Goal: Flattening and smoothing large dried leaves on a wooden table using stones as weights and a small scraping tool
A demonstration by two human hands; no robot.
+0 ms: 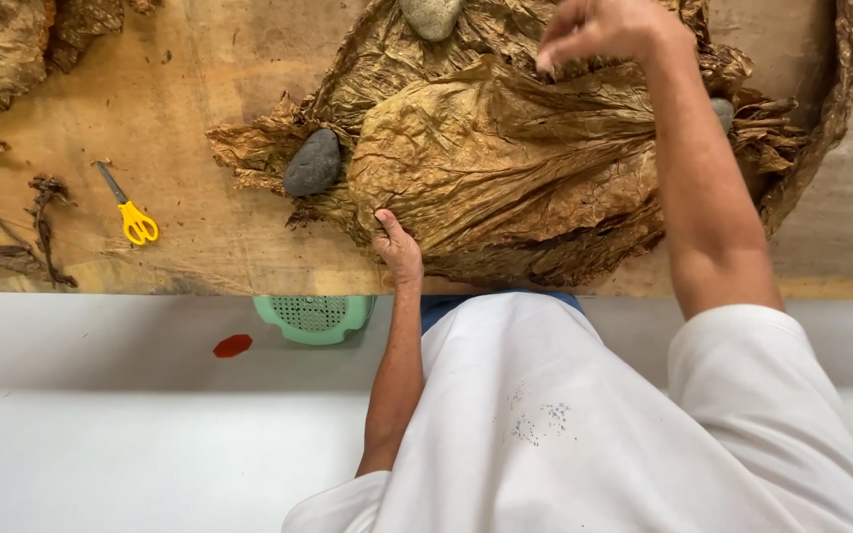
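Worn wooden worktop (209,89) carries a crinkled golden-brown dried leaf stack (505,168); left hand (399,249) presses its near edge, fingers flat, right hand (604,30) pinches its far side.

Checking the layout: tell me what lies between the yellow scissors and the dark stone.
In the head view, only bare wooden tabletop separates the yellow scissors from the dark stone, which rests on the dried leaf pile's ragged edge.

Three stones (313,163), one scissors (130,212), one basket (315,317).

White short-sleeved shirt (565,424), loose fit, faint bluish speckled stain on front; blue garment edge (446,306) at waist; bare forearms, no jewellery seen.
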